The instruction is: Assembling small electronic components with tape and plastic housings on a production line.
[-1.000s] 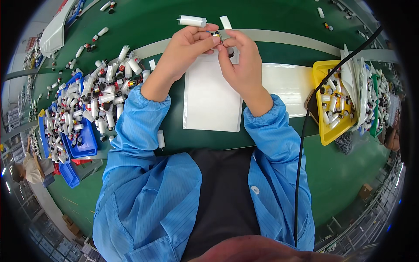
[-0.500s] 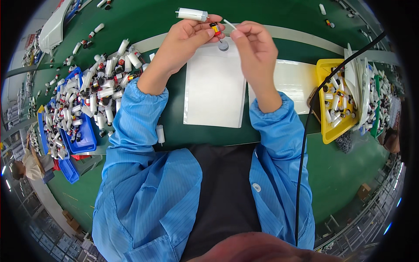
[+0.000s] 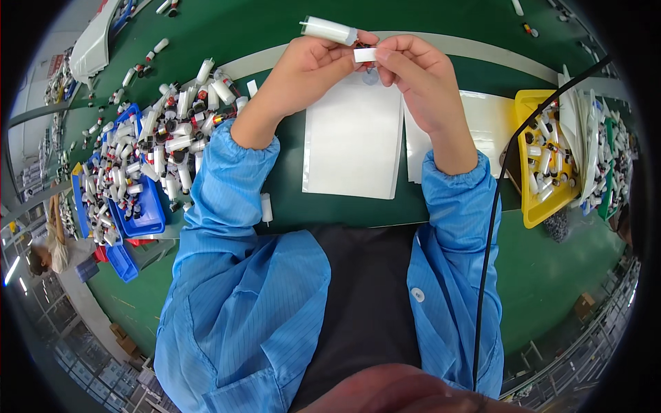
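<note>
Alignment is best checked while the small white label strip (image 3: 365, 54) is pinched by the right hand (image 3: 413, 69) and the white cylindrical plastic tube (image 3: 329, 30) is gripped by the left hand (image 3: 310, 69).

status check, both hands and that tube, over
Left hand grips white tube. Right hand pinches small white label against it. Nothing blocking above white sheet.

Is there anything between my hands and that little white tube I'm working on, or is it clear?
Nothing stands between them. The left hand already holds the white tube directly, and the right hand pinches a small white strip right beside it. The white sheet lies below on the green table, out of the way.
</note>
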The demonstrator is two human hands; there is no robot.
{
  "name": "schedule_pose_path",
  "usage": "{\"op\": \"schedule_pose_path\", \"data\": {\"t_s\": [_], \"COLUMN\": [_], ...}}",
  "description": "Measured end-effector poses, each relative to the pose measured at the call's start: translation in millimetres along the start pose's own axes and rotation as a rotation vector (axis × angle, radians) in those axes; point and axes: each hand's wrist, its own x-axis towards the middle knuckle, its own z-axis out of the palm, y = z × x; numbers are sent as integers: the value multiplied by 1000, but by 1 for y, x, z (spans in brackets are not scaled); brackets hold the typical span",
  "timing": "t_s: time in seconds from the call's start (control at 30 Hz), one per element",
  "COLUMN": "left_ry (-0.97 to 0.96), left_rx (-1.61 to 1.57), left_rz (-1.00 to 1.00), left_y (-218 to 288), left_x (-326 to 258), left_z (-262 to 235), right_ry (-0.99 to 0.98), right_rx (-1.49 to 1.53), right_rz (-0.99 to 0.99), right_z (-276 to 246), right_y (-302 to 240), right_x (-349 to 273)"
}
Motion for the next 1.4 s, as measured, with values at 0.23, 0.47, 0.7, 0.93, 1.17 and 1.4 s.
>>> {"op": "schedule_pose_path", "data": {"t_s": [0.23, 0.47, 0.7, 0.93, 1.17, 1.4], "left_ry": [33, 85, 112, 36, 387, 276], "left_rx": [60, 112, 237, 154, 649, 1501], "left_rz": [24, -20, -22, 1, 59, -209], "left_y": [-4, 7, 18, 23, 77, 67], "left_x": [-1, -5, -5, -6, -16, -5], "left_z": [2, 4, 7, 11, -89, -221], "right_ry": [43, 112, 129, -140, 51, -45], "right_rx": [-149, -260, -85, 273, -1197, -1397], "right_rz": [-84, -135, -70, 86, -341, -282], "right_z": [1, 12, 6, -6, -38, -16], "right_y": [4, 4, 5, 2, 16, 12], "right_x": [0, -2, -2, 4, -8, -21]}}
